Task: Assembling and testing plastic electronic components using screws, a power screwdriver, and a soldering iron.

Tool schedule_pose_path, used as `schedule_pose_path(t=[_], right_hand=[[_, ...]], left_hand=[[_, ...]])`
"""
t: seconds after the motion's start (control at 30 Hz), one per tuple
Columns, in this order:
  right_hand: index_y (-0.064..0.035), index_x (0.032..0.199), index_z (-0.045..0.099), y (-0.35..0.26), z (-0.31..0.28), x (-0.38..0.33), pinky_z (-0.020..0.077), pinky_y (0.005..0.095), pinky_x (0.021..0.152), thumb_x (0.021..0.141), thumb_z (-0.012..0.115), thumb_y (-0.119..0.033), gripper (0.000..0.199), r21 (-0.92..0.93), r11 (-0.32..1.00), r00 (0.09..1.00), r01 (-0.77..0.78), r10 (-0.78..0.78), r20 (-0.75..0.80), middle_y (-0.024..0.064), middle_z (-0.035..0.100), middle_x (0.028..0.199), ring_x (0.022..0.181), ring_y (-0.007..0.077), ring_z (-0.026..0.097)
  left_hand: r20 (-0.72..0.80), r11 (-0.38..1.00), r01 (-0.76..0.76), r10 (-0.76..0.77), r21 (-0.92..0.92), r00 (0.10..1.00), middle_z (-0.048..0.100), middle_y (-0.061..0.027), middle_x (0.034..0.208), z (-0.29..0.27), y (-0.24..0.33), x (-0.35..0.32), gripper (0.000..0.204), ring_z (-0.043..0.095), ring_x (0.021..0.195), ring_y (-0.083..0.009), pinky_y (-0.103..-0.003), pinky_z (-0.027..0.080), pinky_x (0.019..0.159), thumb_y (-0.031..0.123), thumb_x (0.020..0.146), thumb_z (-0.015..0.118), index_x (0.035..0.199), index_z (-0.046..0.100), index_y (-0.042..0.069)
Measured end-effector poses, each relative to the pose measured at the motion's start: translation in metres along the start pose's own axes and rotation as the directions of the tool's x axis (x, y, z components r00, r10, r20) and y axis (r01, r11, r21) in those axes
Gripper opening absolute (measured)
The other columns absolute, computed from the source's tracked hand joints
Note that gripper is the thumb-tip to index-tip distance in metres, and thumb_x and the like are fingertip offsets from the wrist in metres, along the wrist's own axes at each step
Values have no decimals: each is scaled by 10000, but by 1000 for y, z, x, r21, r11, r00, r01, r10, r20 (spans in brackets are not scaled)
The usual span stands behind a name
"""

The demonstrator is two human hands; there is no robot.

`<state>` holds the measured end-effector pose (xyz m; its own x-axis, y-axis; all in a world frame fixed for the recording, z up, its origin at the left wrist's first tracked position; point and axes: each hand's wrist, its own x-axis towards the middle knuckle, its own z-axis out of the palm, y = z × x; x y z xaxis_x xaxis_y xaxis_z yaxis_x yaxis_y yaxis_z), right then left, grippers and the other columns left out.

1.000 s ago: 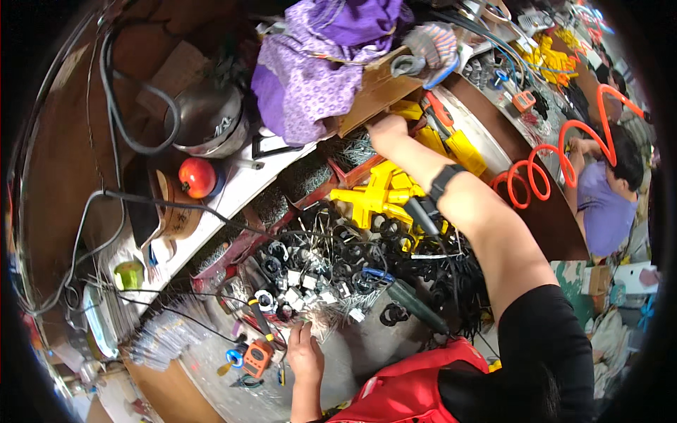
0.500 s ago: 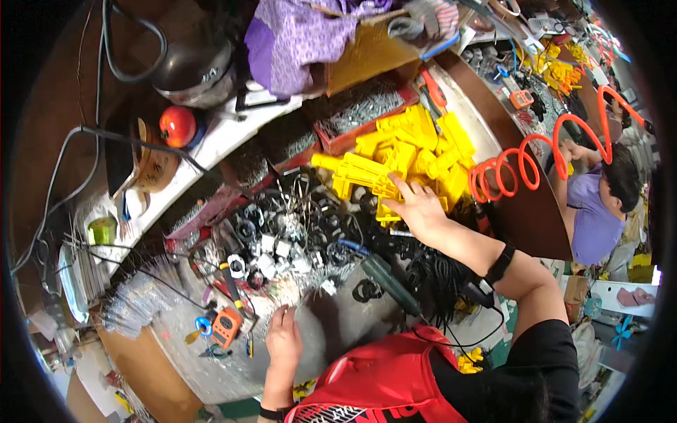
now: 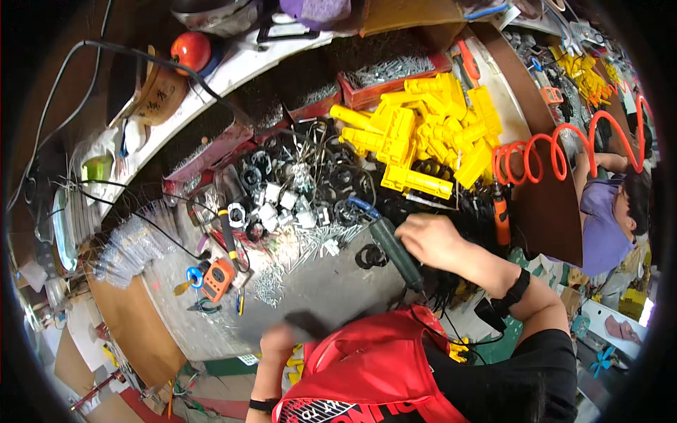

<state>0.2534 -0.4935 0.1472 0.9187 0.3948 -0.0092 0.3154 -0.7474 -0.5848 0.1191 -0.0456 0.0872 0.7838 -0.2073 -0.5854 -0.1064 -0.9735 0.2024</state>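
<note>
My right hand (image 3: 431, 243) is at the middle of the bench with its fingers curled in. It is right beside a dark green cylindrical tool (image 3: 396, 252) with a blue end and a cord; whether it touches the tool is unclear, and anything inside the fingers is hidden. Below the hand lies a bundle of black cables (image 3: 441, 285). My left hand (image 3: 277, 340) is at the bench's near edge, smeared by motion, so its fingers do not show. Beyond the right hand is a heap of yellow plastic parts (image 3: 430, 134).
Black rings and white fittings (image 3: 282, 201) lie mid-bench near loose screws (image 3: 317, 243). At left are an orange meter (image 3: 217, 278) and clear plastic pieces (image 3: 137, 243). Red bins (image 3: 384, 81) hold screws behind. A coiled red hose (image 3: 557, 151) hangs at right, near another person (image 3: 606, 218).
My right hand has left the yellow heap and come back toward me beside the green tool, its fingers now curled. My left hand has drawn nearer to me. The view has shifted.
</note>
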Motion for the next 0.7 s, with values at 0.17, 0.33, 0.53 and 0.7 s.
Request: schedule_pose_path(t=[0.17, 0.33, 0.53, 0.7], right_hand=[[-79, 885, 611, -40, 40, -36, 536, 477, 620, 826, 606, -236, 168, 117, 992, 851, -44, -25, 524, 149, 657, 753, 697, 371, 652], [-106, 1041, 653, -69, 84, -83, 520, 507, 721, 830, 592, -327, 312, 132, 939, 567, -317, 75, 820, 190, 677, 853, 818, 396, 655], [-106, 1011, 688, -44, 246, -221, 520, 485, 816, 892, 512, -323, 304, -47, 923, 400, -381, 210, 892, 163, 688, 1024, 950, 364, 660], [-64, 1178, 632, -40, 340, -244, 516, 436, 874, 907, 526, -368, 421, -146, 905, 385, -399, 309, 870, 165, 675, 1116, 1034, 316, 651]], left_hand=[[213, 996, 49, -63, 72, 975, 647, -141, 920, 4, -19, 6, 174, 635, 893, -342, -446, 512, 787, 239, 784, 657, 865, 625, 88], [-130, 930, -368, 365, -2, 922, 625, -105, 1005, 2, -31, 23, 159, 610, 915, -311, -409, 519, 770, 187, 804, 638, 927, 614, 88], [-136, 724, -688, 688, 58, 713, 507, -113, 1341, 8, -47, 48, 477, 471, 1257, -301, -431, 425, 978, 253, 809, 648, 1254, 560, 106], [-114, 656, -746, 754, 112, 646, 511, -124, 1363, 29, -59, 52, 513, 475, 1267, -303, -448, 390, 1029, 288, 807, 635, 1276, 554, 98]])
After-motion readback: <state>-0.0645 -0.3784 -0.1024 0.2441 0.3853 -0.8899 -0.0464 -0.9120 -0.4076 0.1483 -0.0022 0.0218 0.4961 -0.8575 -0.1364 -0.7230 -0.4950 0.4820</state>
